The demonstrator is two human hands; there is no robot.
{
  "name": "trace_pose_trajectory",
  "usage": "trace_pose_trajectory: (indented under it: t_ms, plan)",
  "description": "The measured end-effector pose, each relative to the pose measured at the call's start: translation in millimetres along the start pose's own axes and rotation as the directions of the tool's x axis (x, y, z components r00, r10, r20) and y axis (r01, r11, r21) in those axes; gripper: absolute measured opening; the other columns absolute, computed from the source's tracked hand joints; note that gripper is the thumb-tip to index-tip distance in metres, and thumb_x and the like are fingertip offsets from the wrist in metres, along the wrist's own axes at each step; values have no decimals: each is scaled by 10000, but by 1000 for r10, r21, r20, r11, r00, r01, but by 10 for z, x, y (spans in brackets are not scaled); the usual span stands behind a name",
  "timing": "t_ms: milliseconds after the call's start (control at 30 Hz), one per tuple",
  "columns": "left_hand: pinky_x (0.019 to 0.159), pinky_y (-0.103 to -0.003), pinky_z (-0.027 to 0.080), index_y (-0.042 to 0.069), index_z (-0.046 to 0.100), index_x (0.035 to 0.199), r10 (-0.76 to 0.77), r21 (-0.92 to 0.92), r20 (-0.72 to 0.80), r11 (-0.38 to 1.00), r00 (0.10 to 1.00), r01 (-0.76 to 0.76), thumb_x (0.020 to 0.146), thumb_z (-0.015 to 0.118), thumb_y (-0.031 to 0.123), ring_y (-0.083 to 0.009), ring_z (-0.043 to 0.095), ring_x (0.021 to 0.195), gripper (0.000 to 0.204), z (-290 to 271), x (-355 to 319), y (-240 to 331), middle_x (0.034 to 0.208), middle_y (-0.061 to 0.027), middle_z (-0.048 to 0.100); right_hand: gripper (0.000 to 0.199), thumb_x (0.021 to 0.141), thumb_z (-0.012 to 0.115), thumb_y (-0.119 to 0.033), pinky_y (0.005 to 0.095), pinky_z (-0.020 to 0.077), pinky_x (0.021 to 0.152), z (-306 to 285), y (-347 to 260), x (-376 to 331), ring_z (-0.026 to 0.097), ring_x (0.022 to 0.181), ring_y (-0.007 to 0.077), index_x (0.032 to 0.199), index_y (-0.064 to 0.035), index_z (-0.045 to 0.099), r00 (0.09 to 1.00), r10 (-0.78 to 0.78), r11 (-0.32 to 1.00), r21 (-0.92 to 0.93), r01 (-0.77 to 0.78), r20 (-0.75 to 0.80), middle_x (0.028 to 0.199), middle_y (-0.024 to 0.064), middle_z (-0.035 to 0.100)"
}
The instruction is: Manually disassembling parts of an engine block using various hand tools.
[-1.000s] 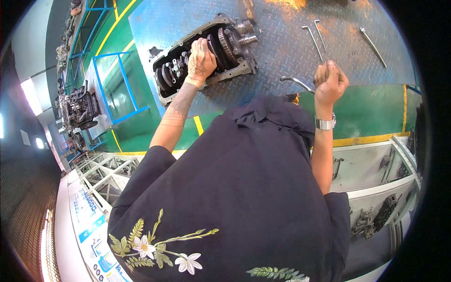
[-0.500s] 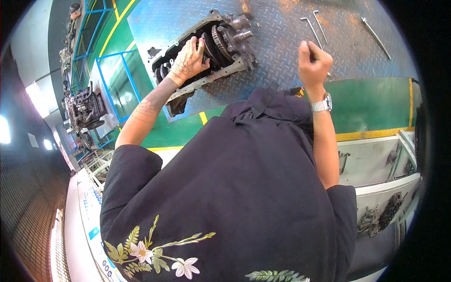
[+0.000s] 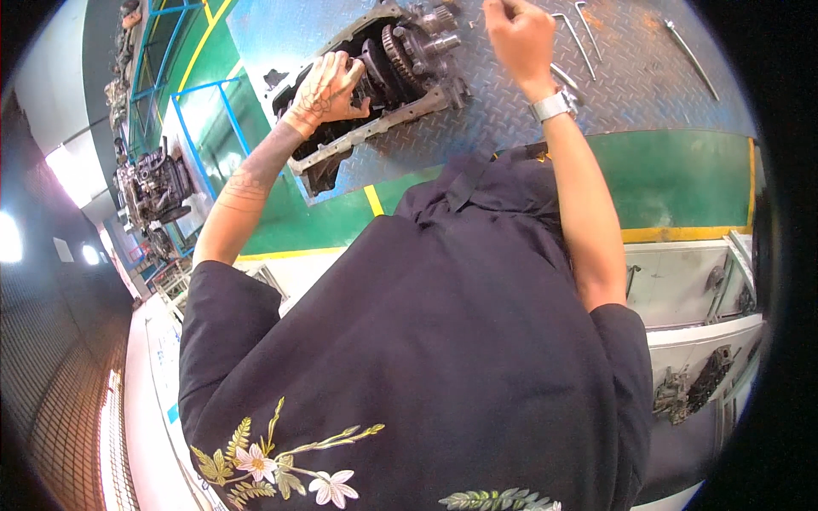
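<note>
My left hand [image 3: 328,92] reaches over the near wall of an engine block [image 3: 375,140] at the upper left. Its fingers are bent and its thumb stands apart over the crankshaft [image 3: 375,72]; nothing shows held between them. Toward the block's right end sits a toothed ring gear [image 3: 399,55]. At the top, right of the block, my right hand [image 3: 521,38] is closed above the metal plate. Whatever its fingers enclose, if anything, is hidden. A short metal bar [image 3: 564,77] lies beside that wrist.
Two L-shaped wrenches [image 3: 583,51] lie on the diamond-patterned steel plate [image 3: 630,85]. Farther right rests a long-handled wrench [image 3: 692,60]. White shelving [image 3: 699,332] with dark metal parts stands at the right. Another engine [image 3: 153,187] is at the far left.
My right hand has moved up and left, farther over the plate, still closed. My left hand has shifted slightly left, its fingers more bent than before.
</note>
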State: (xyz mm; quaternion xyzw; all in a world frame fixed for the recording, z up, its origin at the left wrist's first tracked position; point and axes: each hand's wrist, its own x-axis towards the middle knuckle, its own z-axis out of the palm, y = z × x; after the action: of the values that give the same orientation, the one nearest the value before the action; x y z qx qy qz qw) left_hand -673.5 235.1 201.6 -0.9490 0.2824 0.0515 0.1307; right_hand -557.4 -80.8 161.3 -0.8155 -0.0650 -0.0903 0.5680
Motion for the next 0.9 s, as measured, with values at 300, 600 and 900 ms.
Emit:
trace_pose_trajectory:
  t_ms: [300, 600, 900]
  plan:
    - [789, -498, 525, -25, 595, 1061, -231, -300, -241, 941, 943, 154, 648, 717, 380, -437, 595, 900, 591, -456, -418, 168, 1059, -275, 554, 410, 888, 592, -367, 509, 527, 801, 640, 340, 699, 686, 808, 421, 801, 12, 722, 973, 112, 992, -73, -99, 203, 755, 218, 691]
    - [779, -491, 522, 49, 599, 969, -208, -237, -210, 959, 955, 157, 548, 831, 458, -390, 598, 923, 631, -1043, -9, 900, 1081, -214, 576, 600, 1056, 454, -552, 365, 530, 892, 157, -546, -812, 644, 928, 171, 1338, -48, 617, 307, -173, 249, 343, -906, 936, 1087, 26, 710]
    - [942, -513, 479, 62, 405, 1339, -77, -298, -168, 954, 983, 24, 587, 872, 283, -389, 572, 1123, 912, -1125, 1136, 1951, 1255, -201, 557, 828, 946, 439, -781, 325, 502, 735, -852, -64, -951, 599, 844, 161, 1089, 1, 668, 344, 356, 439, 169, -883, 869, 930, 65, 666]
